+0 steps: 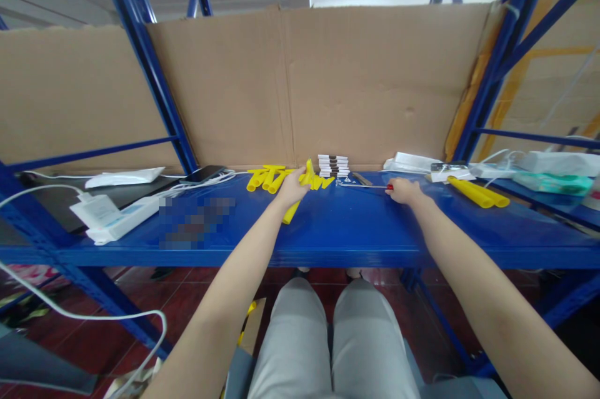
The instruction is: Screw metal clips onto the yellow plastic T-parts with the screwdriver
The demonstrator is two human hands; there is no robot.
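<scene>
Hands [293, 188] on yellow piece [309, 170], red-handled tool [389, 187]

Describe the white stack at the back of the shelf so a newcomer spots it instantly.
On the blue shelf, go to the cardboard panel along its back. At its foot, between the left hand and the right hand, sits the white stack: flat layers with dark middles, unlike the yellow tubes left of it.
</scene>
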